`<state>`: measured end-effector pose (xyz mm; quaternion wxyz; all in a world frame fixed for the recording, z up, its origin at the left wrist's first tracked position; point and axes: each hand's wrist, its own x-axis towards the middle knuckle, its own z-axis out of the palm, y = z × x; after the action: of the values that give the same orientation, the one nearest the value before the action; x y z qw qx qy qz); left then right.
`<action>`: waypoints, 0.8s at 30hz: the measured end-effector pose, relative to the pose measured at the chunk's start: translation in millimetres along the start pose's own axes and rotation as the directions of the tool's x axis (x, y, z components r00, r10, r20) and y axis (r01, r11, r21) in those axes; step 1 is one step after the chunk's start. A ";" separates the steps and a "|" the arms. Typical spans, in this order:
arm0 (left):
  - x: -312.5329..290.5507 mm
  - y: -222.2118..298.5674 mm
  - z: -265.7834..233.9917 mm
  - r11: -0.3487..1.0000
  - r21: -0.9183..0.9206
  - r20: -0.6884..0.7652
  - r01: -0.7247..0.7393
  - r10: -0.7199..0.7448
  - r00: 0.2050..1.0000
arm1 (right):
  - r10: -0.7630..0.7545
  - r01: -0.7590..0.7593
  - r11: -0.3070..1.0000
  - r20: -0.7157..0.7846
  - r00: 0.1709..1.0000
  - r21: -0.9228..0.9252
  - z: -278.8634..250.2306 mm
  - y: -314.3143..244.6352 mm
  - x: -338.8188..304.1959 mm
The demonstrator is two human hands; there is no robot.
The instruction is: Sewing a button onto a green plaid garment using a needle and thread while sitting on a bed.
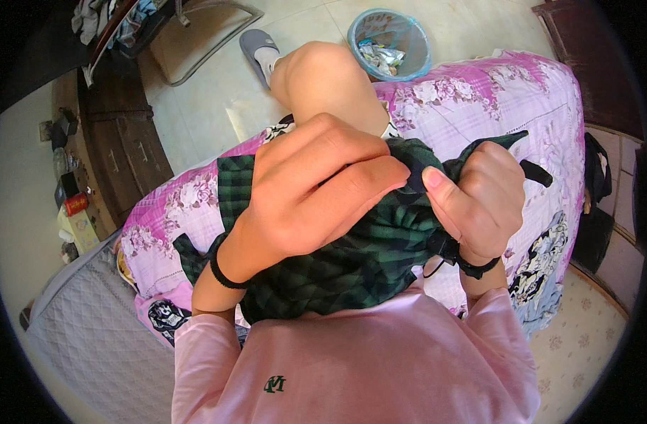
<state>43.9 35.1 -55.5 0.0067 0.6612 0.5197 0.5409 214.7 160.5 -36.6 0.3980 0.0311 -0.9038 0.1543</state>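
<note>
A green and black plaid garment (306, 279) lies bunched across my lap; I cannot tell what kind of garment it is. My left hand (316, 187) reaches over it, fingertips pinching a dark edge of the cloth. Close beside it, my right hand (482, 201) is closed like a fist on the same garment, its thumb pressing the dark edge near my left fingertips. A plaid strip sticks out beyond the right hand. Cloth inside both grips is mostly hidden.
I sit on a bed with a pink floral sheet (458, 106). A blue-lined bin (412, 32) holding wrappers stands on the tiled floor. Black-and-white patterned clothes (543, 261) lie at the right. A grey quilted mattress (90, 332) and wooden cabinet (115, 124) are at the left.
</note>
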 end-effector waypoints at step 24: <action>-2.7 -3.4 -3.9 0.958 -0.163 0.135 0.234 -0.213 0.968 | 0.009 -0.010 1.000 0.055 0.998 0.021 3.3 -1.2 -0.5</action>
<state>39.2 32.6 -57.7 0.1569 0.6251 0.5395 0.5418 212.9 158.3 -38.8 0.3722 0.0352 -0.9128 0.1647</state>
